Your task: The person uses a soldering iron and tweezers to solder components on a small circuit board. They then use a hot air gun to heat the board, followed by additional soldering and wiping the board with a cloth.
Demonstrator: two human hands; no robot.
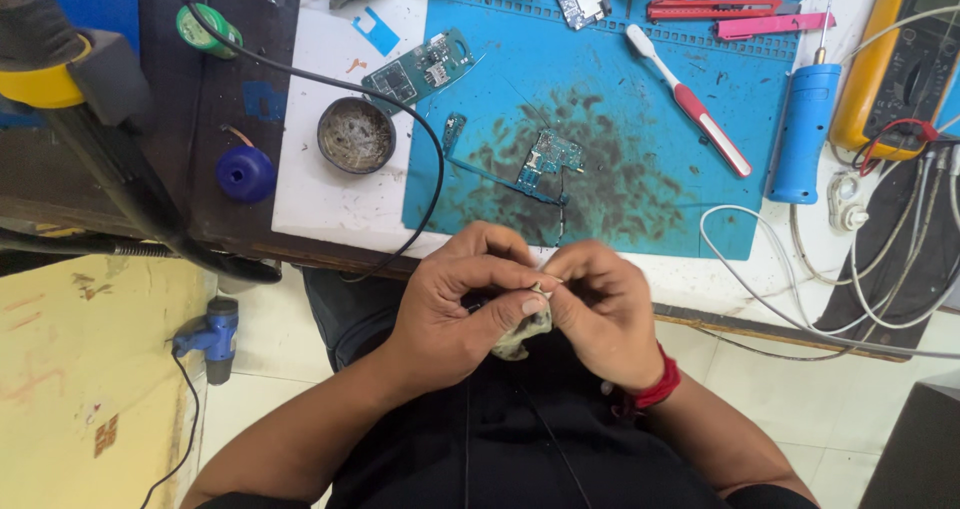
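Fingers (500,294) of the left hand (455,314) and right hand (600,314) closed together, pinching a small crumpled pale cloth (525,334) and a tiny part hidden inside, too small to identify. Held over the lap, just off the near edge of the tabletop (320,209), probably for close wiping. Cloth's long axis roughly vertical. Beyond, a circuit board (548,157) mid-way on a stained blue mat (650,189); toothbrush (690,104) toward its right edge.
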